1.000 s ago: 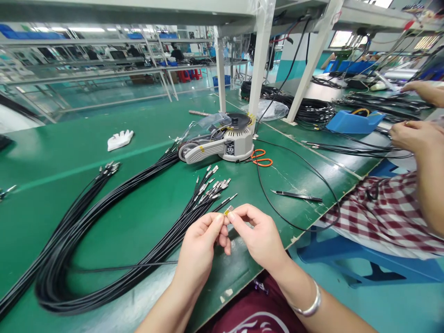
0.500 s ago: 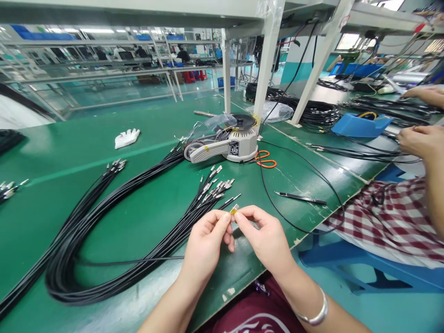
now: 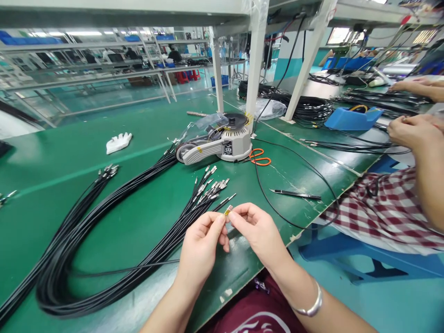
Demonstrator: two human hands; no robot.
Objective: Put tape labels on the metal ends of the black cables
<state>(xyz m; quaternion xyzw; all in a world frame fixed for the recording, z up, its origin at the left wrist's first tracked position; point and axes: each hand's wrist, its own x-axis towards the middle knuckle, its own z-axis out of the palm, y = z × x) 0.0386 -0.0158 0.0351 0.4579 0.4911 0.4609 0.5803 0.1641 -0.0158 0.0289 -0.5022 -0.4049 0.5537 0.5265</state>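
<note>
Connector (image 3: 230, 208), small and silver, with what looks like yellow tape (image 3: 227, 213) on it. In the head view it sits just below centre frame, above the green desk (image 3: 114, 231), pinched between the fingers of the left hand (image 3: 200, 245) and right hand (image 3: 256, 231). The step in hand appears to be pressing the tape around it; the next move likely calls for smoothing the edges down while the left fingers steady it. Black cables (image 3: 50, 284) loop across the lower left.

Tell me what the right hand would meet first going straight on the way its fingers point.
First, probably the left hand, close by at the small, partly yellow connector that both hands pinch. Past it, metal cable ends lie roughly in line, though one view leaves depth unclear.
</note>
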